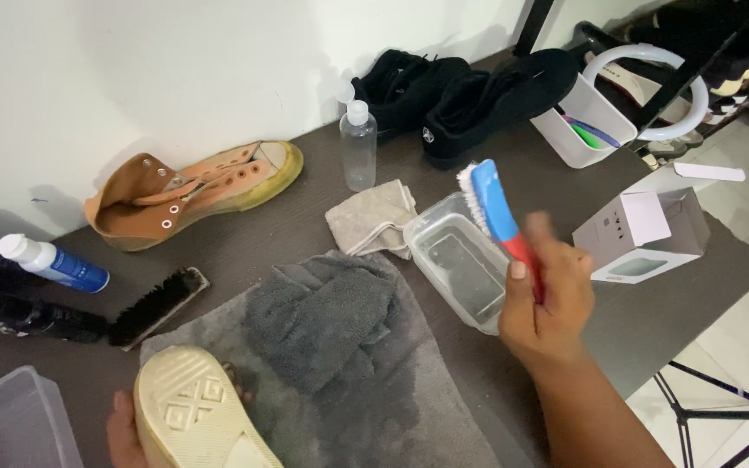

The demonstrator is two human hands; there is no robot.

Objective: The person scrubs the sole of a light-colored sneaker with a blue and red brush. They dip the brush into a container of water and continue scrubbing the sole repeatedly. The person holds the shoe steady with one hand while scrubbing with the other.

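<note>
Two hands are at work here: your right hand (546, 299) has its fingers wrapped closed around the red handle of the blue-backed, white-bristled plastic scrub brush (496, 208), which is lifted just above the clear rectangular plastic tub (461, 260) with the bristles turned away from you. Your left hand (121, 426), mostly hidden at the lower edge, grips the shoe with the cream rubber sole (191, 414) from underneath, sole facing up; how tightly the fingers close cannot be told. Keep your thumb pressed along the handle so the head does not twist, and brace the shoe over the grey terry towel (331, 338) so drips land there. Beyond lie the beige folded cloth (373, 217), the matching brown canvas shoe (192, 192) by the wall, and the black-bristled wooden brush (158, 305).
</note>
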